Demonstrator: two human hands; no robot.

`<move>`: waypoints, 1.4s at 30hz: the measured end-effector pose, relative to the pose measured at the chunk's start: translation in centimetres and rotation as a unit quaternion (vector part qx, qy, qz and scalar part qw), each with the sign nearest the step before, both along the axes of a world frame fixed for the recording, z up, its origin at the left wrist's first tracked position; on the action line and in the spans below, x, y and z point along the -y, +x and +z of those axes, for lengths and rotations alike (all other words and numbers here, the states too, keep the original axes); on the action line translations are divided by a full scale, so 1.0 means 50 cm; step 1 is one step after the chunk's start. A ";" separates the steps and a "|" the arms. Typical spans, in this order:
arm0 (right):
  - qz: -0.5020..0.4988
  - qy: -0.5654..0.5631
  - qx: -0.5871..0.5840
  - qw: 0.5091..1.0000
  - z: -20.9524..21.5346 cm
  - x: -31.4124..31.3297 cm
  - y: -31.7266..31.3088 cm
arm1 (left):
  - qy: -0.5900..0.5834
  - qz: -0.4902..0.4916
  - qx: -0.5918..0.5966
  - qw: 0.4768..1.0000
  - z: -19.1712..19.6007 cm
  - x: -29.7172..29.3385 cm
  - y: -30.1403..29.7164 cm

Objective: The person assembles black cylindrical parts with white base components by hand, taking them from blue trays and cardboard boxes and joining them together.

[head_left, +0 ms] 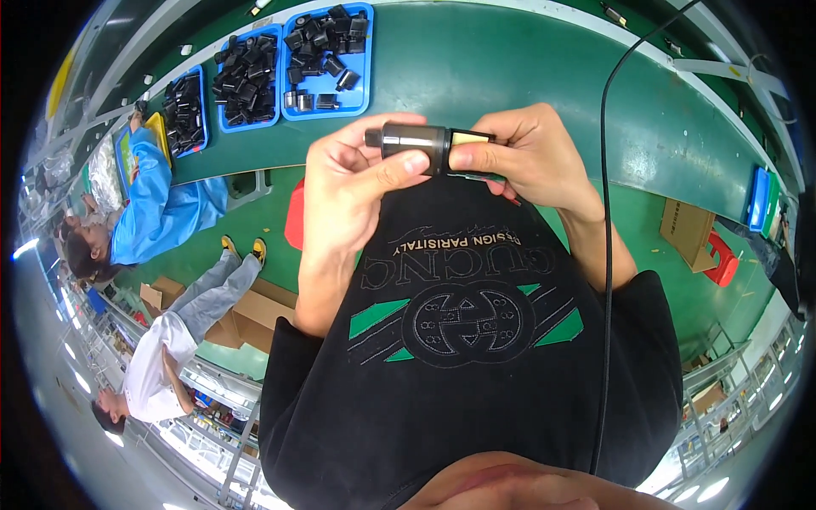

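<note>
a: where's the cylinder (415,138)?
b: up between both hands, in front of the shirt (467,399), near the edge of the green bench (476,68). it lies roughly level, nub (372,138) to the left

a: and the fingers?
b: the left hand (353,170) pinches the cylinder, thumb on top, index along the far side. the right hand (531,157) pinches the cream-patched end (469,138) between thumb and index. whether that end is a separate part, i can't tell

a: heavy?
b: light, i'd judge, and stiff. the shell looks like smooth, glossy plastic, so it may slide under a loose thumb

a: anything fragile?
b: probably the cream-patched end; its edges look thin

a: best hold, then?
b: firmly round the broad middle of the shell with the left, and lightly by the edges of that end with the right, off the cream face
</note>
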State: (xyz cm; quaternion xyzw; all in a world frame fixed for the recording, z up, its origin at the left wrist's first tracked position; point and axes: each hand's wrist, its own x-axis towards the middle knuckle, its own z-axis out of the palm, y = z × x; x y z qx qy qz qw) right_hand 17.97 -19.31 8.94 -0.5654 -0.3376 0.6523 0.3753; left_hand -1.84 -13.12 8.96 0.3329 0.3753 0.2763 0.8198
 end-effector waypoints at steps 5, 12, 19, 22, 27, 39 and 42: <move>0.016 0.042 0.020 0.999 -0.013 0.005 0.008 | 0.068 -0.035 0.002 0.997 0.010 -0.003 -0.005; 0.002 0.162 0.097 0.982 -0.053 0.015 0.004 | 0.107 -0.100 -0.089 0.985 0.001 0.002 0.004; 0.062 0.232 0.077 0.968 -0.086 -0.018 0.013 | 0.117 -0.102 -0.068 0.986 -0.006 -0.019 -0.001; 0.064 0.138 0.068 0.986 -0.137 -0.068 0.005 | 0.064 -0.065 -0.087 0.992 -0.078 -0.061 -0.002; 0.103 0.034 0.074 0.991 -0.288 -0.173 0.020 | 0.049 0.003 -0.146 0.988 -0.258 -0.123 -0.032; -0.072 0.016 0.357 0.931 -0.724 -0.489 0.424 | 0.337 -0.015 -0.678 0.653 -0.503 -0.177 -0.205; -0.044 -0.014 0.526 0.849 -0.760 -0.507 0.514 | 0.402 -0.065 -0.652 0.639 -0.533 -0.237 -0.209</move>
